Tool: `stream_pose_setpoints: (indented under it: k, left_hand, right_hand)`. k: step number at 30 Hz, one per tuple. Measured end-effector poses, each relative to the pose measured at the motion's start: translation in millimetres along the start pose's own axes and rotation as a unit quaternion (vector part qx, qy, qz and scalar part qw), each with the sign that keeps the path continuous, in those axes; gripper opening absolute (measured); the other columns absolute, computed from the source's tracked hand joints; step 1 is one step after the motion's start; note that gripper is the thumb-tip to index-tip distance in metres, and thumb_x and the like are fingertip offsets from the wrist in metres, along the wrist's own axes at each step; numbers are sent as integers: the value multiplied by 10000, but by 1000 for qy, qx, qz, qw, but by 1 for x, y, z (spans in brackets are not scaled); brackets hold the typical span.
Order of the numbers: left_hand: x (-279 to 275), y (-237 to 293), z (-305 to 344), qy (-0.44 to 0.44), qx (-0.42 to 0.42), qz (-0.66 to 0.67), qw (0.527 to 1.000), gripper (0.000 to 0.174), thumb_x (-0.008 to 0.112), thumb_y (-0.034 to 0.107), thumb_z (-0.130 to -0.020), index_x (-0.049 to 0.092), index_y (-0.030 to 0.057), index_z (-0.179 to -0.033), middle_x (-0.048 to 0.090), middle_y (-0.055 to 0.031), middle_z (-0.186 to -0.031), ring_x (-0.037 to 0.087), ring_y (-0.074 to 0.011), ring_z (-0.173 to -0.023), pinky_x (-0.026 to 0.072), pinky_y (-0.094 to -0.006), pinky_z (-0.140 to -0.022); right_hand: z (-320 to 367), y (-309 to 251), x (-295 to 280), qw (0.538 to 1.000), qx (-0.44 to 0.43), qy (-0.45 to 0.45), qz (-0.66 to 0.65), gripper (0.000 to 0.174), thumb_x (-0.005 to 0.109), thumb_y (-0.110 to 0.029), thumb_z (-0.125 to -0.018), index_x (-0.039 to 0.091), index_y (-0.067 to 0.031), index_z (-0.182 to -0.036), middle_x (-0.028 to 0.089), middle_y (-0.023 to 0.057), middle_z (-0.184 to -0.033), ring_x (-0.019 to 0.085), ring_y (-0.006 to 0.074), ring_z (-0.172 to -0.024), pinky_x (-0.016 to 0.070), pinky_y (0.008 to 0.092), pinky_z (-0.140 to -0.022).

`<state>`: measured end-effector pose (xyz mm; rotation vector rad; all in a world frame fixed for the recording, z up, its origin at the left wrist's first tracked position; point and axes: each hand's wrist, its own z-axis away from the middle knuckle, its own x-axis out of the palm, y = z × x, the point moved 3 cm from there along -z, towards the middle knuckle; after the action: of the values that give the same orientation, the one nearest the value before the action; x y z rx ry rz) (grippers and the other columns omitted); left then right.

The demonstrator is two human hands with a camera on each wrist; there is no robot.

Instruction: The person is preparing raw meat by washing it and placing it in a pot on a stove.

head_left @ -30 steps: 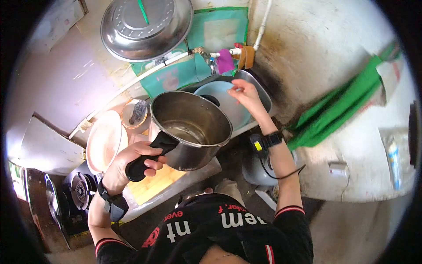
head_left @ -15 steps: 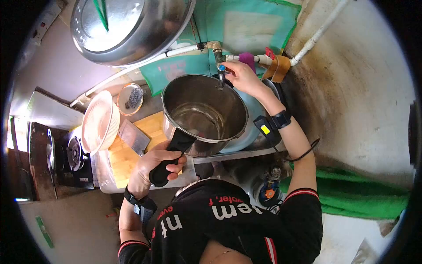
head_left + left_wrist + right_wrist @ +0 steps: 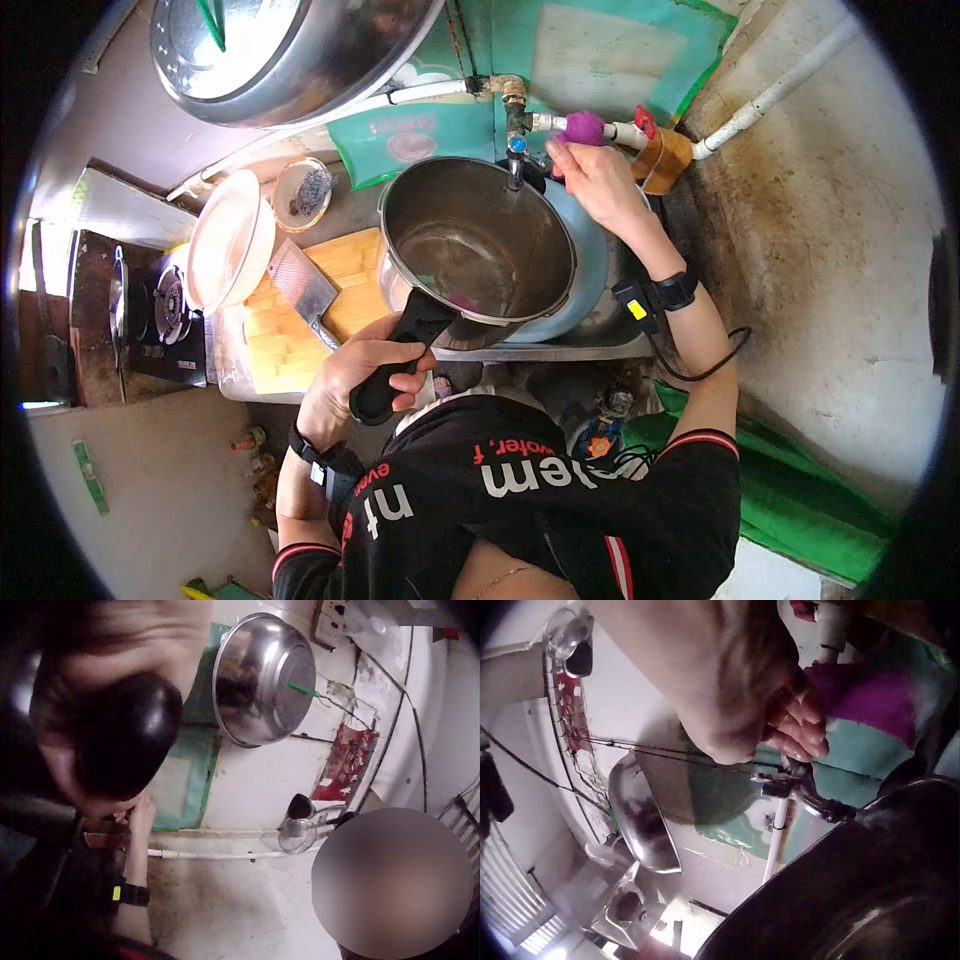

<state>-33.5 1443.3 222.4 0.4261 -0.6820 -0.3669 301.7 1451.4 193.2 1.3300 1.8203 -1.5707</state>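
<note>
Pot over metal sink, stained wall nearby.

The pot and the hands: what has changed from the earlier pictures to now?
The pot moved right, its rim now under the tap. The right hand moved from over the blue basin to beside the tap; contact is unclear. The left hand still grips the pot's handle.

On the black shirt I can read the big white letters "nt" and "lem", and smaller red letters "eve"; another red line ends with "f". The white print on the stove is too small for me.
</note>
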Motion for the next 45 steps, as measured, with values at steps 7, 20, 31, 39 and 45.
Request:
stream_pose_setpoints:
  k: [7, 20, 31, 39, 45]
  left_hand:
    - [3, -3, -2, -7, -6, -10, 1000, 345, 504, 31, -877, 362, -24, -1186, 513, -128, -821, 442, -83, -482, 412, -231, -362]
    - [-8, 11, 2, -17, -110, -47, 993, 256, 518, -1, -875, 349, 50, -1060, 489, -90, -784, 467, -116, -495, 428, -287, -394]
    - [-19, 19, -1, -30, -115, -62, 991, 275, 501, -14, -873, 340, 48, -1089, 486, -85, -774, 475, -112, -503, 441, -278, -397]
    - [-25, 24, -1, -52, -118, -122, 984, 264, 497, 18, -877, 336, 23, -1086, 479, -49, -635, 465, -106, -462, 411, -250, -397]
    - [-32, 26, -4, -41, -141, -129, 981, 336, 529, 20, -863, 369, 41, -1158, 497, -64, -757, 447, -93, -494, 410, -249, -403]
  right_hand:
    - [-11, -13, 18, 996, -24, -69, -45, 545, 400, -451, -975, 604, -24, -703, 552, 76, -517, 553, 179, -486, 421, 327, -484]
    - [24, -2, 210, 863, -325, -381, 61, 223, 581, -56, -753, 605, -11, -970, 653, 171, -830, 642, 330, -832, 515, 427, -726]
    - [133, -65, 172, 721, 75, -569, -389, 347, 491, -253, -911, 616, 10, -1101, 655, 184, -1019, 598, 250, -935, 459, 364, -845]
    - [104, 44, 139, 783, -445, -431, 50, 420, 493, -296, -866, 562, -59, -1207, 511, 168, -1297, 454, 333, -1226, 339, 436, -1053]
    - [2, 0, 229, 782, -571, -182, 174, 373, 515, -214, -826, 581, -29, -1142, 533, 148, -1268, 456, 303, -1232, 386, 417, -1016]
